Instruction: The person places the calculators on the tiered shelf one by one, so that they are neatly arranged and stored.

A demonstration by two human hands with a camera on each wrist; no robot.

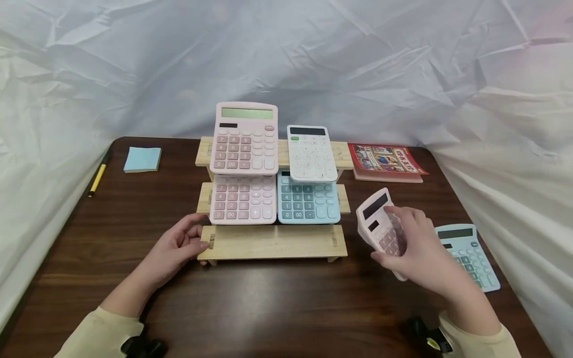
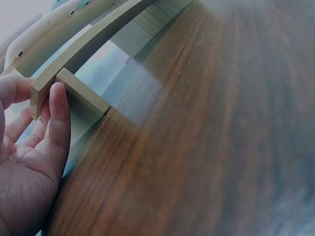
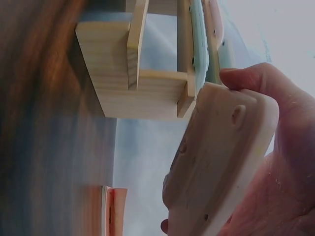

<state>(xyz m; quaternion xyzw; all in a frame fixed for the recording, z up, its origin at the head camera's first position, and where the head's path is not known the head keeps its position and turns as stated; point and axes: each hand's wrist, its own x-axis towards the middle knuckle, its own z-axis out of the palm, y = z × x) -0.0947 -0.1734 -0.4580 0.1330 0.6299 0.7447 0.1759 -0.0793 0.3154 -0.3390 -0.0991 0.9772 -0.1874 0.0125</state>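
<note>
The right grip (image 1: 418, 248) is curled round a pink calculator (image 1: 378, 223), tipped, beside the wooden stand (image 1: 277, 243); it looks lifted off the table (image 1: 268, 308), but that is hard to tell. The left grip (image 1: 176, 246) pinches the stand's low left end. Four calculators (image 1: 244, 144) sit higher on it. Rightward lies a blue calculator (image 1: 479, 258).

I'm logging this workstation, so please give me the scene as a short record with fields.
left hand: grips the left end of the bottom tier of a pale wooden three-tier stand
right hand: holds a tilted pink rectangular calculator, right of the stand
top tier: large pink calculator left, white calculator right
middle tier: pale pink calculator left, blue calculator right
dark wood-grain table, right: light-blue rectangular calculator, red-covered booklet
table, left: light-blue square paper pad, slim yellow-and-black pen
</note>
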